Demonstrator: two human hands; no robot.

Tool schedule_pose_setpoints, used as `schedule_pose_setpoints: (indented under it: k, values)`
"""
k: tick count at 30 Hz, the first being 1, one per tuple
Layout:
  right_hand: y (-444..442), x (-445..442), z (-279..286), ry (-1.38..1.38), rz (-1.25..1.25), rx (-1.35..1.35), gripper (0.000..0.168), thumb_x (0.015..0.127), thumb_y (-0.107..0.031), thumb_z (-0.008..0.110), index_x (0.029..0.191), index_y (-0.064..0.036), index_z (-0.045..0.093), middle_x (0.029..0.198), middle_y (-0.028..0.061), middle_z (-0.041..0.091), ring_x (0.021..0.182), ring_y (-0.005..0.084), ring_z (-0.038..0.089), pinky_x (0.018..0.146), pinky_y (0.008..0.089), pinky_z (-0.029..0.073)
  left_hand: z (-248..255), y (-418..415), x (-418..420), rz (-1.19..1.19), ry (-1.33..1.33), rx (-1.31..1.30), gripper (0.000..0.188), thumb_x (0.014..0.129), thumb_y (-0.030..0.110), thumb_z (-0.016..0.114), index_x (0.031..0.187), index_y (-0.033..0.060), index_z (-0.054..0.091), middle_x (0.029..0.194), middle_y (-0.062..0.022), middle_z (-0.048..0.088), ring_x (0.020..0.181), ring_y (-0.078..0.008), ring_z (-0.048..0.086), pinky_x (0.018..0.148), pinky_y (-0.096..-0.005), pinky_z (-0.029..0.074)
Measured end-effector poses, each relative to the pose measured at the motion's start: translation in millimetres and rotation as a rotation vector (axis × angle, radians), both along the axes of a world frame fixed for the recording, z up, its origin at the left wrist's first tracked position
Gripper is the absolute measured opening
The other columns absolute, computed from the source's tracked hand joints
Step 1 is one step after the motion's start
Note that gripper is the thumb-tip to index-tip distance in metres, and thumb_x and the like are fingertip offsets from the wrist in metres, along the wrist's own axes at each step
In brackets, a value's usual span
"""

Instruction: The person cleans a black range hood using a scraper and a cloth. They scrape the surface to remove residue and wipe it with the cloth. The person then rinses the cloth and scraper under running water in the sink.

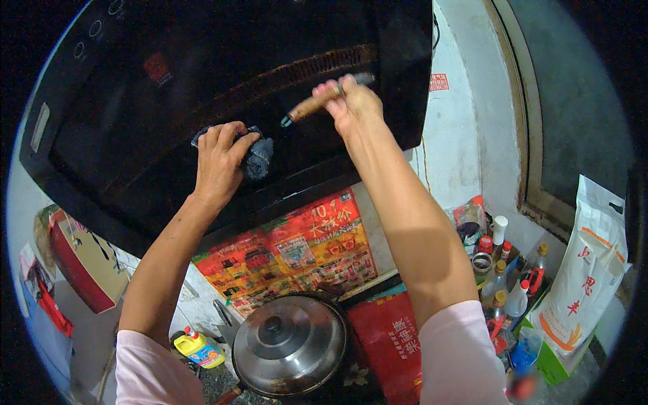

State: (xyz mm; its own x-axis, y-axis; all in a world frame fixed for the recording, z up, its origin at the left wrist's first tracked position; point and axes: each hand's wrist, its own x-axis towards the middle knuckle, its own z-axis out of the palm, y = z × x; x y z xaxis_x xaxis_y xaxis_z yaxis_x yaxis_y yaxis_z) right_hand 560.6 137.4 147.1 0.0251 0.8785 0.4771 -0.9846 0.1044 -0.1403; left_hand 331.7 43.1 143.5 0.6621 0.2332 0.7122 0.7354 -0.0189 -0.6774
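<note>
Before me is the black front of a range hood (212, 66) with a grimy slotted vent strip (324, 63). My left hand (223, 152) presses a dark blue-grey cloth (259, 157) against the panel below the strip. Up and to the right, my right hand (354, 101) grips a tool by its wooden handle (314, 105); the handle's end points down-left, and the blurred greyish end lies by the strip's right part. I cannot tell what kind of tool it is.
Below the hood, a lidded pan (291, 344) stands on the stove, beside a yellow bottle (200, 349). Seasoning bottles (498, 276) and a tall white bag (582, 283) crowd the right corner. A printed poster (304, 253) covers the wall behind the pan.
</note>
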Motion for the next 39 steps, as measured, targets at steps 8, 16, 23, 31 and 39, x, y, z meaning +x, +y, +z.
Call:
schedule_pose_setpoints:
  k: [8, 16, 23, 31, 39]
  values:
    - [51.1, -6.3, -63.4, 0.002, 0.053, -0.354, 0.015, 0.101, -0.013, 0.045, 0.103, 0.002, 0.044, 0.086, 0.0162, 0.051, 0.071, 0.0278, 0.057, 0.074, 0.0498, 0.058, 7.8, 6.6, -1.4, 0.008, 0.045, 0.021, 0.054, 0.059, -0.012, 0.065, 0.108, 0.0113, 0.066, 0.113, -0.0059, 0.055, 0.105, -0.0276, 0.051, 0.085, -0.0398, 0.040]
    - [30.8, 3.3, -35.1, -0.047, -0.056, -0.178, 0.016, 0.100, -0.012, 0.045, 0.097, 0.004, 0.044, 0.089, 0.0171, 0.051, 0.074, 0.0292, 0.058, 0.076, 0.0499, 0.058, 1.5, -4.7, 1.5, 0.007, 0.023, -0.020, 0.055, 0.059, -0.010, 0.066, 0.109, 0.0129, 0.066, 0.113, -0.0055, 0.055, 0.106, -0.0277, 0.050, 0.086, -0.0400, 0.039]
    - [21.0, 5.5, -101.2, -0.275, -0.025, -0.217, 0.016, 0.099, -0.015, 0.049, 0.095, 0.000, 0.050, 0.086, 0.0145, 0.057, 0.077, 0.0248, 0.062, 0.073, 0.0428, 0.059, 3.9, 11.5, 39.1, -0.101, 0.026, 0.100, 0.057, 0.059, -0.008, 0.067, 0.111, 0.0153, 0.065, 0.116, -0.0032, 0.055, 0.110, -0.0259, 0.049, 0.092, -0.0416, 0.035]
    - [-39.1, 51.9, -167.9, -0.336, -0.071, -0.120, 0.016, 0.099, -0.018, 0.052, 0.097, -0.002, 0.052, 0.085, 0.0102, 0.058, 0.078, 0.0207, 0.060, 0.074, 0.0350, 0.055, 17.7, 79.2, 145.8, -0.294, -0.041, 0.382, 0.040, 0.069, 0.003, 0.066, 0.106, 0.0155, 0.068, 0.110, 0.0011, 0.056, 0.106, -0.0208, 0.050, 0.091, -0.0392, 0.032]
    - [-43.3, 73.6, -205.4, -0.413, -0.120, -0.153, 0.018, 0.099, -0.022, 0.051, 0.095, -0.005, 0.052, 0.081, 0.0082, 0.058, 0.068, 0.0191, 0.059, 0.066, 0.0313, 0.050, 28.8, 99.0, 176.0, -0.636, -0.089, 0.295, 0.043, 0.064, -0.009, 0.069, 0.101, 0.0125, 0.067, 0.103, -0.0033, 0.059, 0.095, -0.0259, 0.055, 0.080, -0.0383, 0.044]
